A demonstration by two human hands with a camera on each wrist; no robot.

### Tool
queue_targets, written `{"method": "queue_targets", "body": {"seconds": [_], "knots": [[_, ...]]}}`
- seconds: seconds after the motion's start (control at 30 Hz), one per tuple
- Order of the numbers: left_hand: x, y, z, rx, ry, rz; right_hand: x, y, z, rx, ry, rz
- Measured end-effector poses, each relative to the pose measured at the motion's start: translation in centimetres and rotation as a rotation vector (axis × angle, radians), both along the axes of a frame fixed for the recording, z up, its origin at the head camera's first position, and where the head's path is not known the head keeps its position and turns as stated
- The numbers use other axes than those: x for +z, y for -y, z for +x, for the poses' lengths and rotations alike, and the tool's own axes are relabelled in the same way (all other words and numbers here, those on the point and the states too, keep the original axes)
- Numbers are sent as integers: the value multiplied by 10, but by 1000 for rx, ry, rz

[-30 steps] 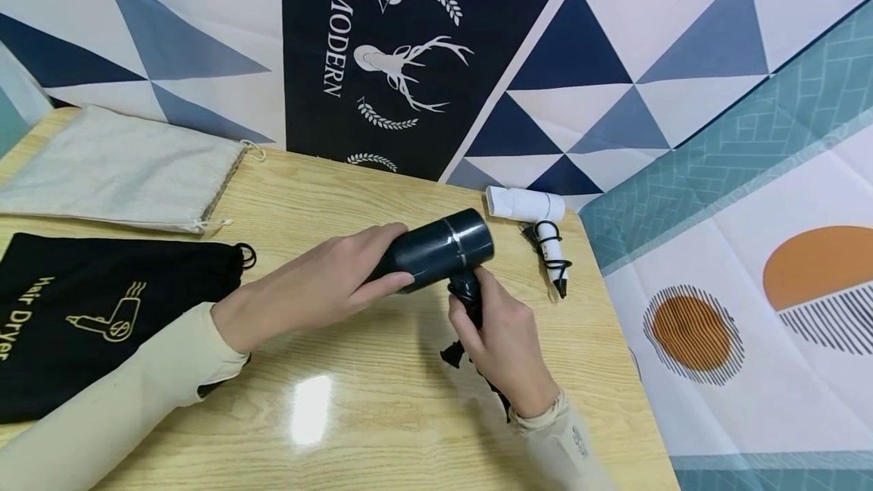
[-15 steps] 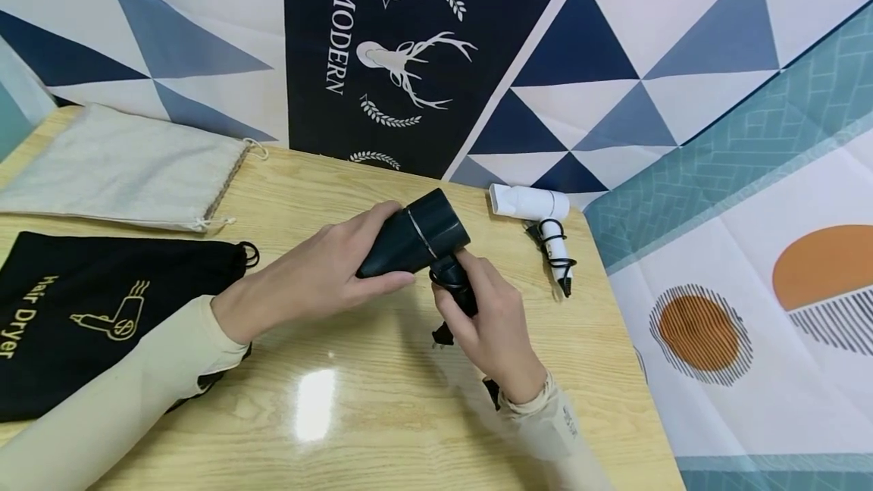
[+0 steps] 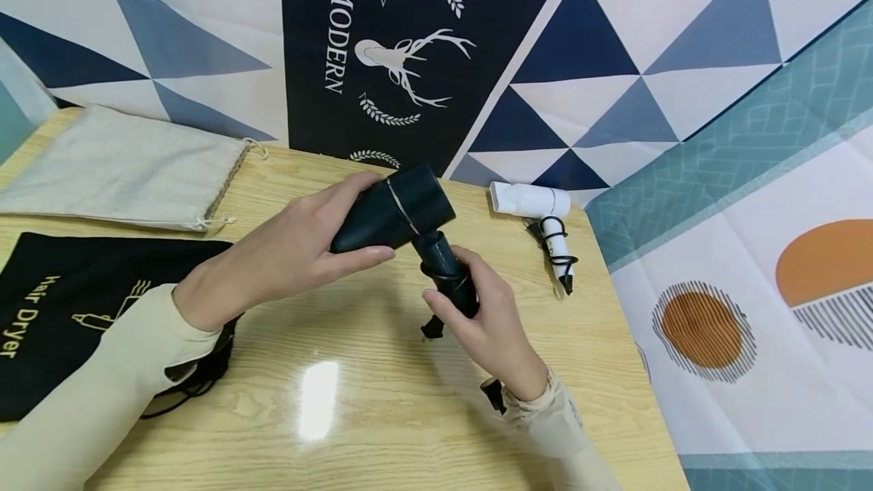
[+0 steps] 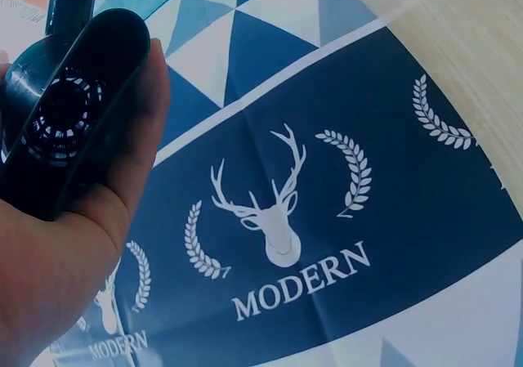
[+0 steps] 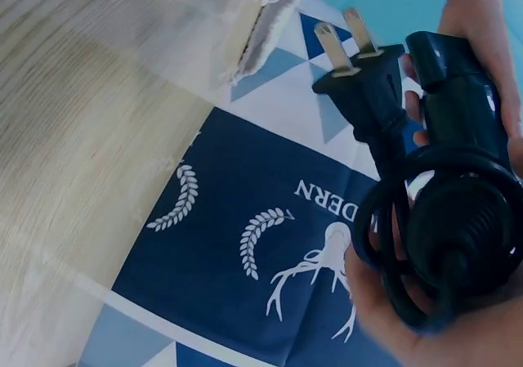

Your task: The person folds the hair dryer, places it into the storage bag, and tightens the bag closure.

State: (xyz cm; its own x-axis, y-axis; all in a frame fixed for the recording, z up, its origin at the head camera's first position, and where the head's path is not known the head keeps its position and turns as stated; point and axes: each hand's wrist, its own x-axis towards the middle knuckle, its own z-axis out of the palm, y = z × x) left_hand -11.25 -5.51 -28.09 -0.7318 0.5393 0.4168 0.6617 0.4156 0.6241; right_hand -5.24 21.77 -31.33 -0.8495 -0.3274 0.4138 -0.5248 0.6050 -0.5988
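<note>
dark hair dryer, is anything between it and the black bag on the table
In the head view, the left hand and its sleeve do, the sleeve crossing over part of the black bag; no other object shows between bag and dark hair dryer.

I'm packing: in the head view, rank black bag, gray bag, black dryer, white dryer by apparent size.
1. Black bag, partly covered
2. Gray bag
3. Black dryer, perhaps enlarged by nearness
4. White dryer

wood-grain table (image 3: 395, 430) | far left: pale pouch (image 3: 126, 169) | near left: black pouch (image 3: 75, 286) | far right: white hair dryer (image 3: 527, 200)
</note>
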Motion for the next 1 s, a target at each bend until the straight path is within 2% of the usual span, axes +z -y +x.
{"method": "queue_targets", "body": {"seconds": [0.27,0.43,0.7,0.83,1.0], "knots": [[-6,-9,3,-28,-28,-42,-6,-2,1,1,-4,5],[-8,-12,5,-25,-54,-40,-3,-3,0,4,7,31],[-8,-11,4,2,-44,-31,0,-1,2,-102,33,168],[-8,-11,3,1,-32,-18,-4,2,1,-121,8,117],[-8,-11,6,-8,-9,1,-9,3,-1,-111,-48,-19]]}}
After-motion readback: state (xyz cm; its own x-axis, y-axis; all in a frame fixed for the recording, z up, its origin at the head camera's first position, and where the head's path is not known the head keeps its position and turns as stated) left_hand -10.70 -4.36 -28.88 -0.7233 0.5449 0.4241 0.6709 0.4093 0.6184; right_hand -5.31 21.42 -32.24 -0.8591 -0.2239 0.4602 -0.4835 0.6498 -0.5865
